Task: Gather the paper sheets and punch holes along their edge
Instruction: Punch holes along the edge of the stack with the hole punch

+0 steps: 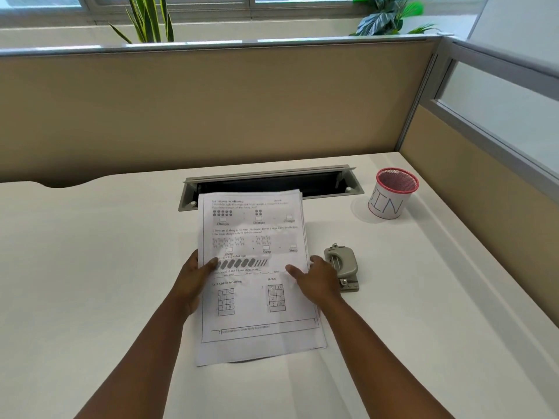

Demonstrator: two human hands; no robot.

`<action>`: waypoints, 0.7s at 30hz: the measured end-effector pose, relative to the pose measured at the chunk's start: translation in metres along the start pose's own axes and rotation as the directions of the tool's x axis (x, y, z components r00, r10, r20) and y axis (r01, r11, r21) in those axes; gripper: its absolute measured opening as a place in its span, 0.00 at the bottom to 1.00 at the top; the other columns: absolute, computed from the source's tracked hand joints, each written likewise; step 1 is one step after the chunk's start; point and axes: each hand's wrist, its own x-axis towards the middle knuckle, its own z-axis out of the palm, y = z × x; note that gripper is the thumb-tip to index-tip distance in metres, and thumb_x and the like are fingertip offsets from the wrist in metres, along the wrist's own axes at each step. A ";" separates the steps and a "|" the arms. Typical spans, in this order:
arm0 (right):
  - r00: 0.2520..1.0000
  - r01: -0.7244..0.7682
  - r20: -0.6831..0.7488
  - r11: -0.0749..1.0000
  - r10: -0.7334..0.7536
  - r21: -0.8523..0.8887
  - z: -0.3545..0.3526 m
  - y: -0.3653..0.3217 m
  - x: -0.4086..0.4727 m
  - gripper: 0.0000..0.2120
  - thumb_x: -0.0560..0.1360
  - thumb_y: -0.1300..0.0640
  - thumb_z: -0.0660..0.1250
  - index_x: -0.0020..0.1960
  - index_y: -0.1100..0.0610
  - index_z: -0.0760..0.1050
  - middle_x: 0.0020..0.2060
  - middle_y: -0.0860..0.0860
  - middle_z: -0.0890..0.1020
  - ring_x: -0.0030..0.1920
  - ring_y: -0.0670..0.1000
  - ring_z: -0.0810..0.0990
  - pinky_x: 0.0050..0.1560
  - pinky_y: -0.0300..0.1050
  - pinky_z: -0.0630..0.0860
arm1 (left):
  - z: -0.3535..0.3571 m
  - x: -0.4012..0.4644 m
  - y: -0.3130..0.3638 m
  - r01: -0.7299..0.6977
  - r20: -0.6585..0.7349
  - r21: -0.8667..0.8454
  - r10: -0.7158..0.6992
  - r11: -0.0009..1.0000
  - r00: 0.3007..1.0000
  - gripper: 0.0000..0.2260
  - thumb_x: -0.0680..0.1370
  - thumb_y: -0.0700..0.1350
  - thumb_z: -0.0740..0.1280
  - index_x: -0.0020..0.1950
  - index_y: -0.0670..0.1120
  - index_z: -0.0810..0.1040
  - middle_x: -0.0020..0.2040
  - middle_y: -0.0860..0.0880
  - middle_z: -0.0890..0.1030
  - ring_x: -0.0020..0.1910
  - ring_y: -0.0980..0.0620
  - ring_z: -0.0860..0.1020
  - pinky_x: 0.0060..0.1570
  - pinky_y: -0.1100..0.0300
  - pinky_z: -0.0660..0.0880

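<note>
L hand [189, 281] + R hand [314, 281] grip sheets [257, 297] | punch [343, 266] beside (untouched)

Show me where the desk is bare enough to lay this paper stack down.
Widest bare patch: desk left of the left hand. Crowded right: hole punch beside the right hand, mesh bin behind; cable tray under the paper stack's far edge.

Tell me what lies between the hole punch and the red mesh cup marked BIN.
Only bare white desk separates the hole punch from the mesh cup, as the head view shows.
</note>
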 end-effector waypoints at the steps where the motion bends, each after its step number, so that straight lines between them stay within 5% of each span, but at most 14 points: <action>1: 0.999 -0.014 0.035 0.990 0.009 0.144 -0.002 0.000 0.001 0.25 0.72 0.49 0.69 0.63 0.62 0.73 0.60 0.59 0.79 0.57 0.56 0.78 0.58 0.47 0.74 | -0.001 -0.001 0.004 -0.042 0.006 -0.008 0.042 0.999 0.999 0.17 0.79 0.36 0.61 0.67 0.40 0.69 0.61 0.40 0.77 0.52 0.43 0.79 0.49 0.54 0.79; 4: 0.998 -0.004 0.057 0.818 -0.035 0.575 -0.014 -0.007 -0.001 0.11 0.70 0.60 0.72 0.52 0.59 0.80 0.52 0.60 0.83 0.40 0.50 0.81 0.44 0.44 0.79 | -0.004 -0.005 0.021 -0.154 0.006 -0.058 0.155 0.986 0.988 0.12 0.78 0.38 0.61 0.61 0.44 0.73 0.52 0.45 0.82 0.42 0.51 0.83 0.36 0.63 0.81; 6: 0.990 0.136 -0.068 0.723 -0.122 0.678 -0.022 -0.016 -0.001 0.07 0.70 0.61 0.72 0.46 0.53 0.79 0.47 0.56 0.84 0.37 0.48 0.82 0.42 0.44 0.81 | -0.004 -0.007 0.037 -0.234 0.049 -0.121 0.241 0.965 0.969 0.10 0.78 0.38 0.62 0.57 0.43 0.76 0.45 0.50 0.86 0.41 0.54 0.85 0.36 0.62 0.81; 12: 0.899 0.430 -0.257 0.596 -0.356 0.678 -0.027 -0.040 -0.012 0.09 0.75 0.58 0.66 0.45 0.44 0.74 0.41 0.41 0.81 0.38 0.35 0.82 0.33 0.28 0.77 | 0.017 -0.016 0.063 -0.376 0.110 -0.208 0.404 0.903 0.908 0.13 0.71 0.41 0.65 0.54 0.52 0.77 0.46 0.56 0.86 0.46 0.55 0.84 0.44 0.58 0.82; 17: 0.944 0.318 -0.184 0.608 -0.273 0.728 -0.010 -0.025 -0.008 0.07 0.74 0.59 0.67 0.50 0.50 0.73 0.43 0.44 0.80 0.38 0.38 0.81 0.33 0.25 0.76 | 0.024 -0.017 0.047 -0.379 0.072 -0.128 0.389 0.917 0.918 0.14 0.76 0.33 0.63 0.52 0.52 0.77 0.44 0.57 0.85 0.43 0.60 0.84 0.40 0.66 0.80; 21: 0.958 0.279 -0.156 0.655 -0.241 0.702 -0.005 -0.024 -0.003 0.12 0.75 0.59 0.66 0.57 0.59 0.74 0.46 0.49 0.79 0.42 0.43 0.79 0.35 0.24 0.76 | 0.028 -0.015 0.045 -0.360 0.039 -0.106 0.365 0.927 0.930 0.10 0.78 0.39 0.62 0.51 0.53 0.77 0.44 0.56 0.85 0.42 0.59 0.84 0.40 0.63 0.81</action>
